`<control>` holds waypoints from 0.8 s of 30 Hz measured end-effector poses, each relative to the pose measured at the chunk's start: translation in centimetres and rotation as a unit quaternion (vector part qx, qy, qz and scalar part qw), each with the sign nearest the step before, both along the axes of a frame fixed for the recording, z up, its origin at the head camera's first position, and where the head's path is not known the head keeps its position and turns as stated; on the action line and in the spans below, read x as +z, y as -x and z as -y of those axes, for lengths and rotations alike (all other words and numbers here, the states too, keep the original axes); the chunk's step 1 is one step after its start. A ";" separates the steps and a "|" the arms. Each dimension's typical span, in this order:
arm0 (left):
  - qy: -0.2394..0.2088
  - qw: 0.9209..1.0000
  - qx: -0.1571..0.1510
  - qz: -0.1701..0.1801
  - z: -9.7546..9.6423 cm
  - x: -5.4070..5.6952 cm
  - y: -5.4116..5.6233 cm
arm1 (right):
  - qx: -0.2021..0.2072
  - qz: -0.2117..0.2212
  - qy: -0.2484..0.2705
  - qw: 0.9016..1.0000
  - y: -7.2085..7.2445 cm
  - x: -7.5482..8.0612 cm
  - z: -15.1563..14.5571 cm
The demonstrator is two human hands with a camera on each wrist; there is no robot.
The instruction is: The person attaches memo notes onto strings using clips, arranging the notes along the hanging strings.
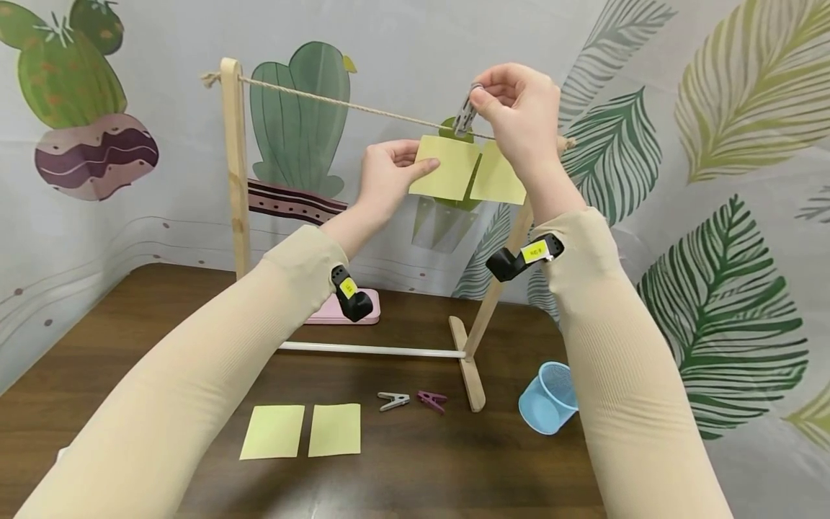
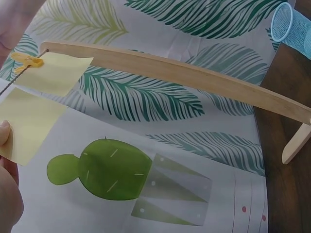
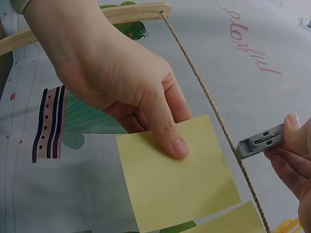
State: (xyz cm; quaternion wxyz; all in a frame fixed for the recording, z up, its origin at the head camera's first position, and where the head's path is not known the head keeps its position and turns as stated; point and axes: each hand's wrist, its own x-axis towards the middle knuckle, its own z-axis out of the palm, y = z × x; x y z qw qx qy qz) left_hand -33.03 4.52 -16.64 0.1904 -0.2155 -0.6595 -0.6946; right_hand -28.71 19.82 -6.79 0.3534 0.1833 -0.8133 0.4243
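Note:
My left hand (image 1: 384,176) pinches a yellow sticky note (image 1: 444,167) between thumb and fingers, its top edge just below the twine (image 1: 324,98). My right hand (image 1: 528,119) pinches a grey clothespin (image 1: 464,117) above that note. In the right wrist view the tip of the clothespin (image 3: 260,141) is right at the twine, beside the top edge of the note (image 3: 180,184). Immediately right of it hangs a second yellow note (image 1: 498,179), held on the twine by a yellow clothespin (image 2: 28,61). My right hand partly hides this second note in the head view.
The twine runs between two wooden posts (image 1: 235,166) joined below by a white rod (image 1: 369,349). On the table lie two yellow notes (image 1: 272,432), a pale clothespin (image 1: 393,401) and a purple clothespin (image 1: 431,401). A blue mesh cup (image 1: 545,404) stands right; a pink case (image 1: 363,308) lies behind.

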 end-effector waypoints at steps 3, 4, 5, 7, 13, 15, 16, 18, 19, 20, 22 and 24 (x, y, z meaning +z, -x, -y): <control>-0.001 1.000 0.001 -0.004 0.0 0.0 0.0 | -0.003 0.002 -0.004 1.000 0.1 0.1 0.1; -0.001 1.000 0.001 -0.004 0.0 0.0 -0.1 | -0.003 0.002 -0.003 1.000 0.1 0.1 0.2; -0.001 1.000 0.001 -0.004 0.0 0.0 -0.1 | -0.005 0.002 -0.005 1.000 0.1 0.1 0.2; 0.000 1.000 0.002 -0.004 0.0 0.0 -0.1 | -0.007 0.005 -0.003 1.000 0.1 0.1 0.1; 0.006 1.000 0.001 -0.002 -0.1 0.1 -0.4 | -0.007 0.018 0.002 1.000 0.5 0.1 0.2; 0.006 1.000 0.000 -0.002 -0.2 0.1 -0.4 | -0.007 0.021 0.001 1.000 0.5 0.1 0.3; 0.005 1.000 -0.001 -0.002 -0.2 0.1 -0.4 | -0.007 0.024 0.000 1.000 0.6 0.1 0.3; 0.003 1.000 -0.003 -0.002 -0.2 0.2 -0.4 | -0.007 0.029 -0.001 1.000 0.6 0.1 0.4; 0.002 1.000 -0.003 -0.001 -0.2 0.2 -0.3 | -0.007 0.031 -0.002 0.999 0.6 0.0 0.4; 0.001 1.000 -0.004 -0.001 -0.2 0.2 -0.3 | -0.008 0.033 -0.005 0.999 0.6 0.0 0.4; 0.001 1.000 -0.004 -0.003 -0.2 0.2 -0.2 | -0.008 0.040 -0.011 0.999 0.6 0.0 0.4; 0.001 1.000 -0.004 -0.002 -0.1 0.3 -0.1 | -0.007 0.048 -0.019 0.999 0.6 0.0 0.4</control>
